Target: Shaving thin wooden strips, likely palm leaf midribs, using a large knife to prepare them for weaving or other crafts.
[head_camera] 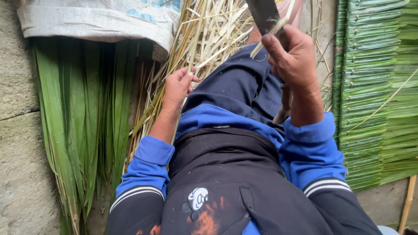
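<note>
Above the dark, blue-cuffed jacket (226,174), a dark broad-bladed knife (264,15) is gripped in the right hand (292,56), while pale dry split leaf strips (204,35) are pinched by the left hand (177,87) beside long green leaves (82,113).

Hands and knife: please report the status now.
Right hand grips knife against a pale strip. Left hand holds pale strips. Nothing blocks them.

Rough grey concrete wall (15,130) at left, one horizontal seam visible. A white woven sack (96,21) lies at top left — long green leaves (82,117) spread beneath it. Even daylight — soft shadows.
</note>
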